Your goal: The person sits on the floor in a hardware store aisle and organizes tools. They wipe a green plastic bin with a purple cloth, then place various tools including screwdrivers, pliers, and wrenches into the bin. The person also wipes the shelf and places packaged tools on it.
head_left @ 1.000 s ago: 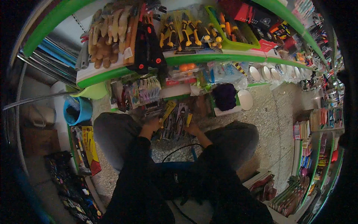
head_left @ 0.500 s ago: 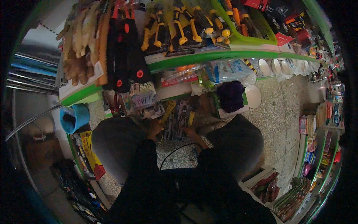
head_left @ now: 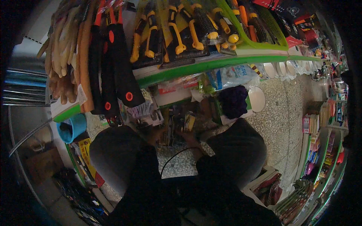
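Between my knees, my left hand (head_left: 154,136) and my right hand (head_left: 189,138) grip the two sides of a bundle of packaged tools (head_left: 168,132). The packs are dark and shiny, and their exact kind is too dim to tell. A yellow-marked pack (head_left: 189,122) stands just beyond my right fingers. The bundle is low, at the mouth of the space under the shelf. Small clear packs (head_left: 151,117) lie beyond my left hand. Shadow hides part of the fingers on both hands.
Above my hands juts a green-edged shelf (head_left: 211,64) bearing yellow-and-black handled tools (head_left: 175,34). Black sheathed tools (head_left: 126,75) overhang its edge beside wooden handles (head_left: 86,67). A purple bundle (head_left: 233,101) lies at right, a blue bucket (head_left: 73,128) at left.
My view has shifted toward the shelf, which looks larger. Both hands and the packs sit closer in under it, and the yellow piece by my left hand no longer shows.
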Motion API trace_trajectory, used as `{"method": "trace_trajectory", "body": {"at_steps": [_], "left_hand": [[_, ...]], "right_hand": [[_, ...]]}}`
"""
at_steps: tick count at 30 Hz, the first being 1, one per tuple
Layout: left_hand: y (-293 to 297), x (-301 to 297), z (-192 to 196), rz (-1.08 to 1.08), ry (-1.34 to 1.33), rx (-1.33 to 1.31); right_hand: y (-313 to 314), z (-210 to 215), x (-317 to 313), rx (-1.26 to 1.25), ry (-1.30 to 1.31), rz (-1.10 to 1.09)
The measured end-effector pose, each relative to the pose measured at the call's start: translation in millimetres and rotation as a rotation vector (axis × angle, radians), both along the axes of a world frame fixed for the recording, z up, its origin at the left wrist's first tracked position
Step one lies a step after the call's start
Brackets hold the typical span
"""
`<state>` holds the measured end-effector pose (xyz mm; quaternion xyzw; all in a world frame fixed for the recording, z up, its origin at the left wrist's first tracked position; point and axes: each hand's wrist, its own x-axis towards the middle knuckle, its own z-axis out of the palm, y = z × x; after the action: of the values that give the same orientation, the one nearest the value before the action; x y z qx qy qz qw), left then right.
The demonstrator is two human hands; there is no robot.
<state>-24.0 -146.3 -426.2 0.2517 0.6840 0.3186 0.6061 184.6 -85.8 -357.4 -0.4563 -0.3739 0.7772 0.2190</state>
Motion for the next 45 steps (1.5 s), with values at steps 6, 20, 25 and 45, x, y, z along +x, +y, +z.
{"method": "trace_trajectory", "body": {"at_steps": [6, 20, 25, 45], "left_hand": [[-11, 24, -7, 0.126, -0.124, 0.185], [13, 25, 35, 0.156, -0.014, -0.168], [26, 37, 85, 0.242, -0.09, 0.003], [9, 27, 110, -0.232, 0.13, -0.332]], "right_hand": [[-9, -52, 27, -0.235, -0.022, 0.058], [-17, -83, 29, 0.417, 0.173, 0.253], [-22, -99, 30, -0.056, 0.303, 0.087], [-5, 115, 4, -0.246, -0.059, 0.28]]}}
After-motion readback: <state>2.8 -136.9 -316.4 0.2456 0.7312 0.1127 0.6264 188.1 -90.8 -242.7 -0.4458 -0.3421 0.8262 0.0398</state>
